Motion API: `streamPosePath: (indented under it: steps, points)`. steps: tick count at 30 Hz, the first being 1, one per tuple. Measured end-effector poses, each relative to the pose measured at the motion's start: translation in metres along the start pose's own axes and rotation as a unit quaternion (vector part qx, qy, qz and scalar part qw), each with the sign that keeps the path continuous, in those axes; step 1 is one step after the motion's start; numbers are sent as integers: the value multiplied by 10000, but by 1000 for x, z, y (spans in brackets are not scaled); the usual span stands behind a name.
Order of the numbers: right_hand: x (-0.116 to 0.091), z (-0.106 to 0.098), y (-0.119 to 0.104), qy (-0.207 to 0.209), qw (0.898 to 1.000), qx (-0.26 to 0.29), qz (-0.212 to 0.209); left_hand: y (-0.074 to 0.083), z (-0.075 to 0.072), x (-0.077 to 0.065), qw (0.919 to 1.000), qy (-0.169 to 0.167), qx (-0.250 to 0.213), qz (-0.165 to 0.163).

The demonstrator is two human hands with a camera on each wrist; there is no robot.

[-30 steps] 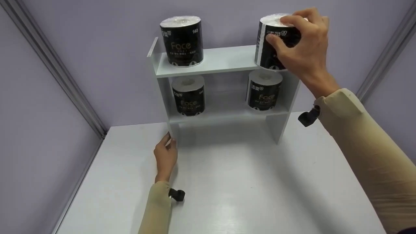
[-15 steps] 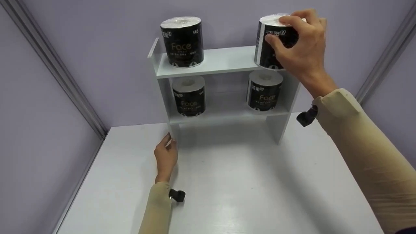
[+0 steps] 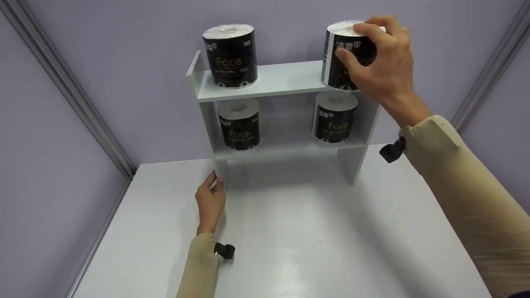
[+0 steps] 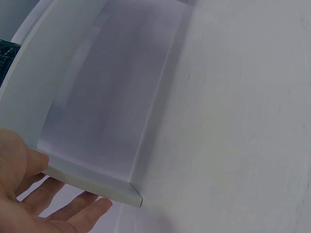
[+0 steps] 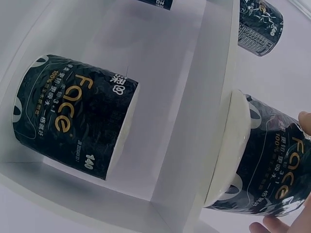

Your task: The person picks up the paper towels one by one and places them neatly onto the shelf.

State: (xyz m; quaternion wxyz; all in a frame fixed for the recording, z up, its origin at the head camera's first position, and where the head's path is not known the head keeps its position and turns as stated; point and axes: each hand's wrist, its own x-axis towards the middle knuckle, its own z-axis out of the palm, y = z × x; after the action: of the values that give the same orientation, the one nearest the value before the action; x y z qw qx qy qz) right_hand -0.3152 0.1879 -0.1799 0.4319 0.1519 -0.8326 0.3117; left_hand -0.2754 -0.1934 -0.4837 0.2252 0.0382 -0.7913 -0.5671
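My right hand (image 3: 387,62) grips a toilet paper roll (image 3: 350,49) in black wrapping from above, with thumb on its front and fingers over its top. This roll is at the right end of the white shelf's top board (image 3: 290,77). In the right wrist view, part of its white underside (image 5: 236,145) shows at the board's edge. Low on the left, my left hand (image 3: 210,203) holds the shelf's side panel (image 4: 92,185); the thumb lies on the inner side and the fingers spread behind it. A second roll (image 3: 231,58) stands upright on the top board's left end.
Two more black-wrapped rolls, one left (image 3: 240,128) and one right (image 3: 334,122), stand on the lower board (image 3: 290,150). The shelf stands on a white table (image 3: 281,231) against a pale purple wall (image 3: 124,82). Metal profiles (image 3: 78,99) run up the booth's corners.
My right hand and the roll under it have shifted slightly left. The left hand keeps its place on the side panel. The head view has tilted a little.
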Motion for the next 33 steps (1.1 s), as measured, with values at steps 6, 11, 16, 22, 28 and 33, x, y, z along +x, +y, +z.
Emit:
streamPosePath:
  steps: [6,11,16,22,28,33]
  points:
    - [-1,-2,0,-67,9998,116,-112,0,-1,2,10000,54,24,-36]
    - [-2,-5,1,-29,9997,163,-197,0,-1,3,9999,36,73,-64]
    - [-6,-8,-1,178,9992,132,-330,0,-1,3,9999,10,89,-65]
    - [-12,-9,-4,608,9957,105,-686,0,0,4,10000,25,46,-32]
    - [-15,-8,-4,825,9919,196,-947,0,1,4,10000,35,-5,-35]
    - [-16,-7,-2,869,9910,276,-978,0,2,4,10000,64,-23,-60]
